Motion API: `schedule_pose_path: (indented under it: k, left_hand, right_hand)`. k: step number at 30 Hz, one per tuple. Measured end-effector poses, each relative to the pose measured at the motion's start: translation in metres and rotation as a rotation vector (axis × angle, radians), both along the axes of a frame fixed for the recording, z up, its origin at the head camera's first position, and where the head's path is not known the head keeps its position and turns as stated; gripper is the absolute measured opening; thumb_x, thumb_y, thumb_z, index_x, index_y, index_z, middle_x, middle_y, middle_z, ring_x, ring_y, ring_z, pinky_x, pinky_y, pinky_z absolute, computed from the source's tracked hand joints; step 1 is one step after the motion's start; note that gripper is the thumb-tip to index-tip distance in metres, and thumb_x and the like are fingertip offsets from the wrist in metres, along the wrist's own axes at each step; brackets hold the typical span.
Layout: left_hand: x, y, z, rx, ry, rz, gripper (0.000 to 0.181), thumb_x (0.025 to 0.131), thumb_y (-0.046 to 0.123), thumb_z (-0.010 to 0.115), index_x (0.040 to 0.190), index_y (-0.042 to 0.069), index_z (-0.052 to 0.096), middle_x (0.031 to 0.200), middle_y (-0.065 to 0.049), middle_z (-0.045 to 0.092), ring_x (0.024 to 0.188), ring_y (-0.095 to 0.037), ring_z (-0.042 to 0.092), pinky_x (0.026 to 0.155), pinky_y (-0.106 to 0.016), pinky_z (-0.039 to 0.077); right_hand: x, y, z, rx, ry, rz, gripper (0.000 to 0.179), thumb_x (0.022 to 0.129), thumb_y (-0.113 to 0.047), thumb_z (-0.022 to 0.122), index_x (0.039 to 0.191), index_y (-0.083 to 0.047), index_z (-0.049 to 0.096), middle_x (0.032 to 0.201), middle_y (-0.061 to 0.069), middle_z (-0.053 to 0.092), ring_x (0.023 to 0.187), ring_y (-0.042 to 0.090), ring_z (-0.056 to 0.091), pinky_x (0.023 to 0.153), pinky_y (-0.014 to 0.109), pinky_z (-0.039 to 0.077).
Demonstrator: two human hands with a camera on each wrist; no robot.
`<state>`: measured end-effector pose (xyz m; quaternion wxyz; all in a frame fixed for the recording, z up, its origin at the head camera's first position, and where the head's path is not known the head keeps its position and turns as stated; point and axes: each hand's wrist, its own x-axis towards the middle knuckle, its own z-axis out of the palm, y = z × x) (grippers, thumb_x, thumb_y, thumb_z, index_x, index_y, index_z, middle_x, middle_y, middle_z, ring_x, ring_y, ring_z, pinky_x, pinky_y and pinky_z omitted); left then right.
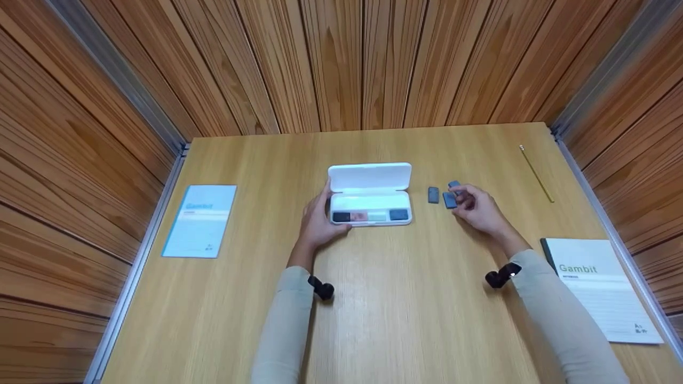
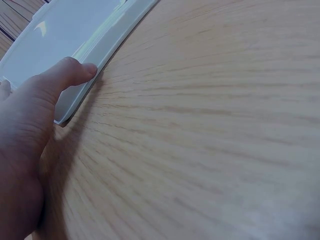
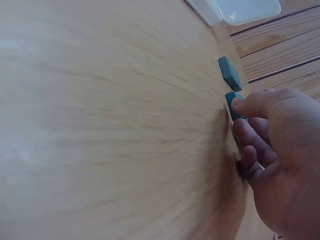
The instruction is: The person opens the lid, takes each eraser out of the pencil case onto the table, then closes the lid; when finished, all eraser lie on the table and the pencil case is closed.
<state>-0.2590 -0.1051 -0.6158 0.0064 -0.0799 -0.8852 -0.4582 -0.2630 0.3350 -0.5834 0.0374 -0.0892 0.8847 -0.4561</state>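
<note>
A white pencil case (image 1: 370, 178) stands with its lid up. Its tray holds a dark block (image 1: 341, 217), a pink one (image 1: 359, 216), a pale green one (image 1: 377, 216) and a dark blue one (image 1: 398, 214). My left hand (image 1: 318, 220) grips the case's left end, thumb on the front edge. To the right, my right hand (image 1: 477, 209) has its thumb and index finger at a blue eraser (image 1: 449, 200), seemingly pinching it; the thumb partly covers that eraser (image 3: 230, 98) in the right wrist view. Another blue eraser (image 1: 454, 184) lies just behind, and a third eraser (image 1: 433, 195) to the left.
A yellow pencil (image 1: 538, 176) lies at the back right. One notebook (image 1: 597, 298) is at the right edge, partly under the right sleeve; a light blue notebook (image 1: 200, 221) lies at the left. Wooden walls (image 1: 341, 64) close off the back and sides of the table (image 1: 395, 298).
</note>
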Motion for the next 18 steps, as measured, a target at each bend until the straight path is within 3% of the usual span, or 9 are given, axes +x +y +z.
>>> schedule_pose_path:
  k: [5,13,18]
  left_hand:
    - [0.000,0.000,-0.001,-0.010,0.013,-0.001,0.132,0.081,0.039,0.099,0.183,0.028,0.016,0.180,-0.006,0.047,0.170,-0.033,0.040,0.142,-0.063,0.022]
    - [0.001,0.001,0.000,-0.019,-0.003,0.015,0.131,0.082,0.040,0.098,0.183,0.032,0.015,0.182,-0.003,0.045,0.170,-0.032,0.040,0.142,-0.063,0.022]
    - [0.001,0.001,0.000,-0.018,-0.014,0.017,0.131,0.083,0.040,0.098,0.183,0.037,0.013,0.184,0.000,0.041,0.170,-0.030,0.039,0.142,-0.063,0.022]
  right_hand:
    - [0.004,-0.001,0.006,0.029,-0.050,0.037,0.052,0.104,0.002,0.072,0.155,-0.004,0.062,0.132,0.023,0.061,0.108,0.020,0.056,0.084,0.011,0.047]
    - [0.008,-0.017,0.013,0.059,-0.043,0.120,0.049,0.105,0.002,0.071,0.153,-0.004,0.062,0.130,0.023,0.063,0.110,0.029,0.056,0.082,0.016,0.048]
    - [0.010,-0.031,0.016,0.083,-0.034,0.151,0.048,0.104,0.002,0.073,0.150,-0.004,0.064,0.128,0.023,0.068,0.113,0.031,0.060,0.088,0.015,0.047]
